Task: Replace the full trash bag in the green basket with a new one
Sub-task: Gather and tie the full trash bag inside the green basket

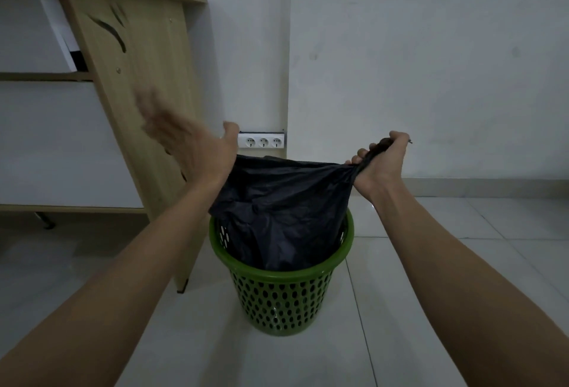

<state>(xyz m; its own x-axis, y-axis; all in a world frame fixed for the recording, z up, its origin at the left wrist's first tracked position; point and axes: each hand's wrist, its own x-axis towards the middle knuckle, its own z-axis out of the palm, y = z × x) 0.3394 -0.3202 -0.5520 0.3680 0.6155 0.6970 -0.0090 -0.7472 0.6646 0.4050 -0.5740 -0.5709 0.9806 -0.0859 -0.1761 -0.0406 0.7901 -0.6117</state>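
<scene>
A green perforated basket (281,297) stands on the tiled floor in the middle of the head view. A black trash bag (283,208) bulges out of its top, partly lifted above the rim. My right hand (380,162) is closed on a bunched corner of the bag at the upper right, pulling it taut. My left hand (187,137) hovers at the bag's upper left edge, motion-blurred, fingers spread apart and holding nothing, with the wrist touching the bag.
A wooden desk side panel (144,103) stands just left of the basket. A white strip of three wall sockets (263,141) sits low on the wall behind the bag. Grey floor tiles (462,248) stretch to the right.
</scene>
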